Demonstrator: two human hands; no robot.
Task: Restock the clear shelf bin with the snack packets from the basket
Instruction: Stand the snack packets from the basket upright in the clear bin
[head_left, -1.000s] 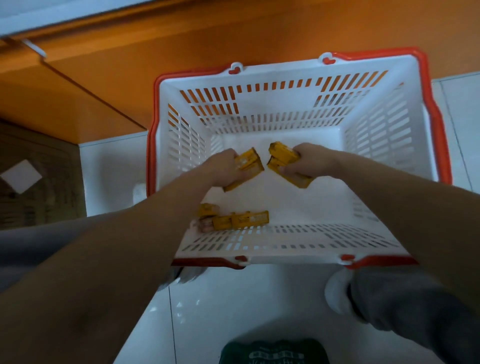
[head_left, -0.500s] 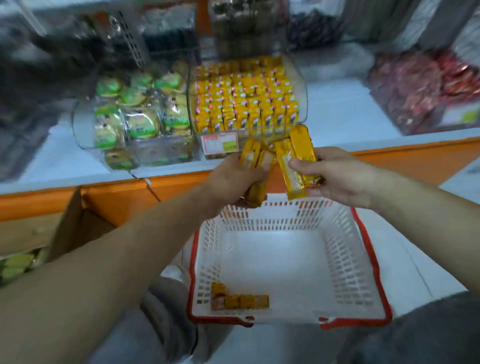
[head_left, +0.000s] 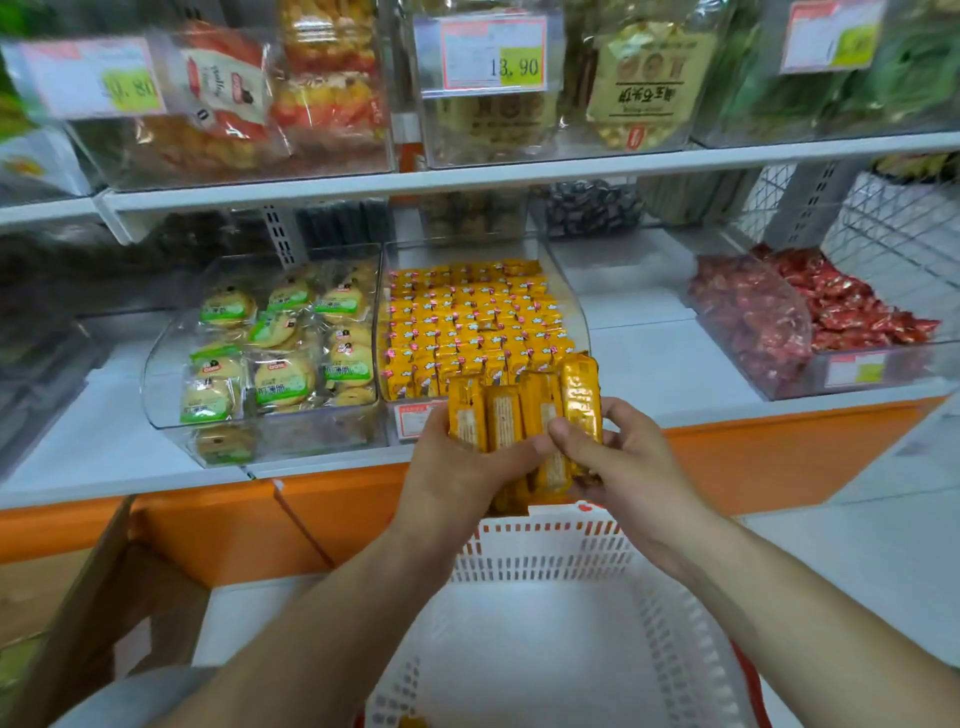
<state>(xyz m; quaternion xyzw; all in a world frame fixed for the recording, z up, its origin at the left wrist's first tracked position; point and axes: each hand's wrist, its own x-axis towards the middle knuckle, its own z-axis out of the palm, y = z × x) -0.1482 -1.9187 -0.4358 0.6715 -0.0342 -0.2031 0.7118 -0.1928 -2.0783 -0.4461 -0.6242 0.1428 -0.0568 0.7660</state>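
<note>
Several long yellow snack packets stand upright side by side, held together by both hands just in front of the clear shelf bin. My left hand grips the left packets. My right hand grips the right ones, its thumb across their front. The bin is filled with neat rows of the same yellow packets and carries a price tag on its front, partly hidden by my left hand. The white basket with a red rim sits on the floor below my hands; one yellow packet shows at its near edge.
A clear bin of green-labelled biscuits stands left of the yellow one, a bin of red candies to the right. A white upper shelf with more clear bins hangs above. The orange shelf base lies behind the basket.
Both hands lifted the yellow packets out of the basket and up to the front of the clear bin, bringing the two bunches together into one row. The view tilted up to the shelves.
</note>
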